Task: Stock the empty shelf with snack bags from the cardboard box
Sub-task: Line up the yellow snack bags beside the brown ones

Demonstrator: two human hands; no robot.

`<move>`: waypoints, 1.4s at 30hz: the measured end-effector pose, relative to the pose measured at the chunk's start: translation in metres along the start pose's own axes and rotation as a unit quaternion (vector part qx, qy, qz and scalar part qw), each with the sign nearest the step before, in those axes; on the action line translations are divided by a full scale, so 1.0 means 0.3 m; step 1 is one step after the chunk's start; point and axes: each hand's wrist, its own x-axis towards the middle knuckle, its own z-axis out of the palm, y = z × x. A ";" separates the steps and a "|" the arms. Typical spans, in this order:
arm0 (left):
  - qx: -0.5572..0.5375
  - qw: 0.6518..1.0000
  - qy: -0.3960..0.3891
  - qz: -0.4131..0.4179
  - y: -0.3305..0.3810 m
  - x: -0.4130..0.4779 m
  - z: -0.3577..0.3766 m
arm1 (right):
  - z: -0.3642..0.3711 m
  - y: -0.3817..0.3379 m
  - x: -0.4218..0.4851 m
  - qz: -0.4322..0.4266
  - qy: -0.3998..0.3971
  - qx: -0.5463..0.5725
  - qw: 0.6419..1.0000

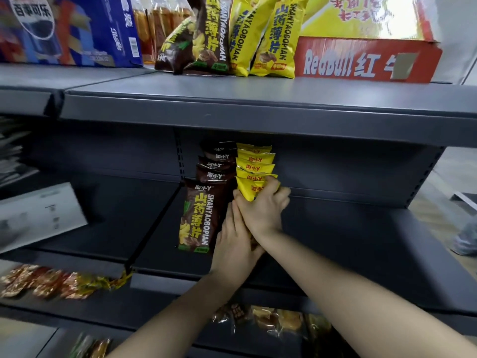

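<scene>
Snack bags, yellow row (pixel 255 164): standing upright one behind another on the middle shelf (pixel 348 241), running from mid-board toward the back panel. Brown row (pixel 214 166) stands just beside it on the left.

Front yellow bag (pixel 247 191): foremost in its row, long axis upright, largely hidden by the hands; only its upper part shows.

Right hand (pixel 263 208): fingers curled over the top of the front yellow bag, grasping it from the front.

Left hand (pixel 236 239): fingers straight and together, pointing up, laid along the left side of the same bag toward the brown row; pressing, not gripping. The two hands touch, right above left.

Governing relation: the bag lies directly ahead of and slightly above the hands, backed against its row; the right hand is the nearer and the holding one.

Judgement: the bag is being seated and squared, with release likely next; the shelf to the right of the row is not yet filled.

Top shelf: spare bags (pixel 258 34) of both colours, beside a red carton (pixel 366 60)
</scene>
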 end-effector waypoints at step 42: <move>0.063 0.990 0.082 -0.091 -0.003 0.046 0.107 | -0.089 0.111 0.140 -0.283 -0.140 -0.407 0.857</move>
